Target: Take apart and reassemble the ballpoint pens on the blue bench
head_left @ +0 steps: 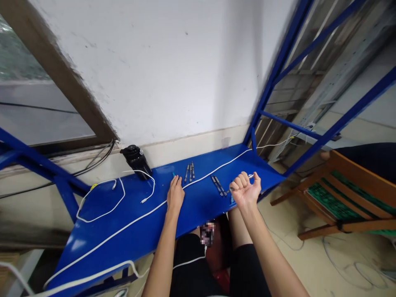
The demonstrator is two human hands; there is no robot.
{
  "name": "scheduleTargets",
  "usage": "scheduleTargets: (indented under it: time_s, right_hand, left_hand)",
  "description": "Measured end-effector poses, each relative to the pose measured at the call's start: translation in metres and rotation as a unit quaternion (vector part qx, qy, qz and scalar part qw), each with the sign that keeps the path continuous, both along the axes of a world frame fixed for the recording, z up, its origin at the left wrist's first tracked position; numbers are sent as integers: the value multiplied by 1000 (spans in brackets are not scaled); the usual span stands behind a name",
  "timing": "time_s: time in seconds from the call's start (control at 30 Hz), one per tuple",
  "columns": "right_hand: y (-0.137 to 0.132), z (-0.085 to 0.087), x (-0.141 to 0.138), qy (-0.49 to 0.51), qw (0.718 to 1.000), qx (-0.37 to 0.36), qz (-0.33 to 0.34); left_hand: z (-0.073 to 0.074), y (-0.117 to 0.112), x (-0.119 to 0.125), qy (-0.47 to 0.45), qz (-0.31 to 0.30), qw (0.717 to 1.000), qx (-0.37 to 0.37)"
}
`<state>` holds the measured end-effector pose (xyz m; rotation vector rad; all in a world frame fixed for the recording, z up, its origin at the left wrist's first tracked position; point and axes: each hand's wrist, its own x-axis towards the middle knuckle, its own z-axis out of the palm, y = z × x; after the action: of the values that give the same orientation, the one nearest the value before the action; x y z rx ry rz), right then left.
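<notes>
My left hand rests palm down on the blue bench, its fingers stretched forward. A small teal piece shows at its fingertips; most of it is hidden. My right hand is raised above the bench's right part, palm turned up and fingers curled round a thin metal tool, whose kind I cannot make out. Beside it, several dark metal bits with shanks lie in a slanted group, and another teal piece is partly behind the hand. A second group of similar bits lies right of my left hand.
A white cable crosses the bench lengthwise, and a looped white cable lies at the left. A black bottle stands against the wall. Blue frame posts rise at both ends. A wooden chair stands at the right.
</notes>
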<state>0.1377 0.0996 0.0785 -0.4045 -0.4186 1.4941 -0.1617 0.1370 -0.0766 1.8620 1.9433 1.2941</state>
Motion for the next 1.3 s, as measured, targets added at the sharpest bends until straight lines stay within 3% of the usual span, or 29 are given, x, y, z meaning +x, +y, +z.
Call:
scheduleTargets:
  time_s: [0.27,0.4,0.6,0.77,0.9,1.0,1.1,1.17,1.2,1.3]
  right_hand:
    - [-6,-7,23,0,1000,5,-9]
    - [8,-12,30,21,999,-15,-21]
    - [37,-17,19,70,997,-33,-15]
    - [54,-29,13,59,996,-55,-26]
    - [67,-27,9,58,998,-33,-14]
    - [83,-27,3,13,1000,-20,16]
    - [103,-37,-7,-140,990,-4,17]
    - [117,-48,-16,-314,948,49,-5]
    - [125,-54,-21,-412,906,91,-17]
    - [145,-74,-41,-656,721,224,-20]
  left_hand:
    - [-2,3,0,-11,-7,1000,4]
    - [-2,1,0,-18,-16,1000,6]
    - [3,1,-1,-5,-32,999,-3]
    - [10,28,-1,46,-53,997,-20]
    - [16,57,6,73,-66,995,-31]
    - [21,71,11,86,-79,993,-30]
    - [23,73,13,108,-72,991,-26]
    - [22,72,13,126,-64,990,-19]
    - [22,71,13,132,-64,989,-14]
    - [20,70,9,126,-75,989,3]
